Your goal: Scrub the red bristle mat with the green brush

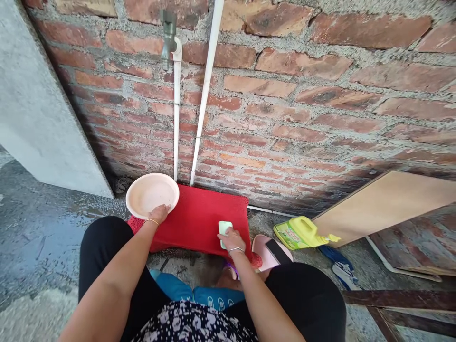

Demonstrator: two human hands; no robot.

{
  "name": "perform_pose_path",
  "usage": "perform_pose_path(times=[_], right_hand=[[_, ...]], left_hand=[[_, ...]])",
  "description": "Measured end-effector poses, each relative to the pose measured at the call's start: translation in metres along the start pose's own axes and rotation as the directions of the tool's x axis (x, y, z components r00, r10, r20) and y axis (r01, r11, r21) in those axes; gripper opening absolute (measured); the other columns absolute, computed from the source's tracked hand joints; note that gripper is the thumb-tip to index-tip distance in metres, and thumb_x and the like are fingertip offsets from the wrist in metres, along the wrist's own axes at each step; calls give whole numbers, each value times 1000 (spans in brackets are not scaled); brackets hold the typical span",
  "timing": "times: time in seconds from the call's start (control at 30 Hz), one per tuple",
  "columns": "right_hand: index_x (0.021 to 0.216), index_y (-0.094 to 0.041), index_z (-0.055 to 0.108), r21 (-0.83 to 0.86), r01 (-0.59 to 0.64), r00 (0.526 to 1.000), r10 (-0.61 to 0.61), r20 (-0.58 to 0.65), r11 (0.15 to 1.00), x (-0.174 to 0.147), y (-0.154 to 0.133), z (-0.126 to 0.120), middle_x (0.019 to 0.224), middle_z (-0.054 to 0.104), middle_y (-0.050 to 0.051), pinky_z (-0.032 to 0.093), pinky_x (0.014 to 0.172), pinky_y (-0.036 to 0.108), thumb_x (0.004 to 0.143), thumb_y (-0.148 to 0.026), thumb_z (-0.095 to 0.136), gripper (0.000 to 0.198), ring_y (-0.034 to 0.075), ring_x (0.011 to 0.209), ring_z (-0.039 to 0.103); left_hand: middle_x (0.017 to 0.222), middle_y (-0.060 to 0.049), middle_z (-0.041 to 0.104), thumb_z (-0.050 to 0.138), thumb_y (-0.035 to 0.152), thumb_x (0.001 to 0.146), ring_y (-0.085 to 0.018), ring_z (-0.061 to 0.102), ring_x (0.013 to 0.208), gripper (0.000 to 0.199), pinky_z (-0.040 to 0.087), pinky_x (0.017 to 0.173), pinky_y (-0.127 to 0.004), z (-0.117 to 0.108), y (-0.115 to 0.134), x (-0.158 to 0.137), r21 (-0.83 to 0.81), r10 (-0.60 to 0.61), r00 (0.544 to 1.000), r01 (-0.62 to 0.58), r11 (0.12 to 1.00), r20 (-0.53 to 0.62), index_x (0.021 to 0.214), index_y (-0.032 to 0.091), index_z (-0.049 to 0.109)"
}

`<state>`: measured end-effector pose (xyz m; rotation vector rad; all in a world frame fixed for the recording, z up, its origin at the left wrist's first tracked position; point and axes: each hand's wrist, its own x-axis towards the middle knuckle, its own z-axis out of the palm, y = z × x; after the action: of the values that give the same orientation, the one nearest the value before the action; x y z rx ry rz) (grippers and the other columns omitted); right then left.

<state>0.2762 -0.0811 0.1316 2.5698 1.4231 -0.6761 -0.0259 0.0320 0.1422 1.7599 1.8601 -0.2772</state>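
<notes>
My left hand [160, 213] is closed over the near right rim of a pale pink plastic basin [142, 192]. The basin rests at the left end of a red mat [199, 211], which lies spread in front of my knees. Over the mat's right part, my right hand [232, 239] grips a pale green oblong block [225, 227]. Whether this block is a brush or a bar of soap, I cannot tell. My fingers cover its lower half.
A pink bathroom scale [261, 249] and a yellow detergent jug [297, 232] are to the right. Behind stands a brick wall [270, 114] with white pipes [204, 95] and a tap [167, 42]. A grey slab [46, 95] leans at left, a tan board [388, 204] at right.
</notes>
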Motion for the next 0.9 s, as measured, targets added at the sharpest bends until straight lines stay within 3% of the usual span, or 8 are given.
perform_pose_path(times=[0.1,0.2,0.3,0.47,0.57,0.63,0.73,0.9], right_hand=[[104,-25,60,-32,151,988,-150,32,988,-18,-41,21,112,58,8,42,81,30,76,-46,59,35,21,98,61],[104,-25,60,-46,204,978,-201,63,978,-23,-49,30,112,58,8,41,83,31,75,-42,61,34,21,100,60],[105,-24,59,-51,144,989,-142,40,988,-15,-22,24,112,58,8,41,82,32,76,-42,58,34,21,101,60],[108,-21,56,-11,-154,986,154,60,988,5,50,2,111,60,12,44,74,34,79,-44,50,37,26,104,60],[109,-21,55,18,-245,968,244,59,969,7,61,-6,110,61,13,44,71,34,83,-46,45,37,27,104,60],[108,-22,56,15,-198,980,197,30,980,2,42,-6,110,60,12,43,73,33,83,-49,46,38,25,103,60],[106,-24,58,-20,29,1000,-29,-9,999,-12,-16,6,110,59,8,42,76,30,80,-50,54,37,22,97,61],[101,-26,60,-96,410,912,-405,68,907,-30,-105,38,109,58,5,38,83,29,76,-45,62,32,20,96,58]], left_hand=[[129,-14,57,23,48,92,-28,53,118,47,41,93,-51,2,7,-10,23,27,1000,-27,999,-2,121,25,51],[131,-14,55,39,42,87,-28,52,119,42,40,96,-50,4,10,-17,62,27,1000,-26,998,-13,124,24,48],[131,-12,54,42,34,86,-27,52,119,41,39,96,-49,6,12,-19,92,19,1000,-17,996,-21,126,24,47],[129,-12,55,41,32,86,-27,53,117,40,39,95,-47,9,12,-15,113,10,999,-5,994,-40,125,25,47],[129,-12,55,40,29,86,-26,54,116,38,38,95,-46,12,10,-12,118,11,999,-5,993,-49,123,25,48],[126,-12,57,38,26,87,-25,55,115,36,38,95,-46,15,9,-11,122,14,998,-7,992,-54,122,24,48],[122,-12,59,32,21,89,-24,56,111,37,37,94,-45,18,9,-9,130,19,998,-10,991,-61,121,23,48],[123,-12,59,27,18,89,-23,57,111,40,36,94,-45,21,8,-5,138,26,998,-17,990,-61,124,23,46]])
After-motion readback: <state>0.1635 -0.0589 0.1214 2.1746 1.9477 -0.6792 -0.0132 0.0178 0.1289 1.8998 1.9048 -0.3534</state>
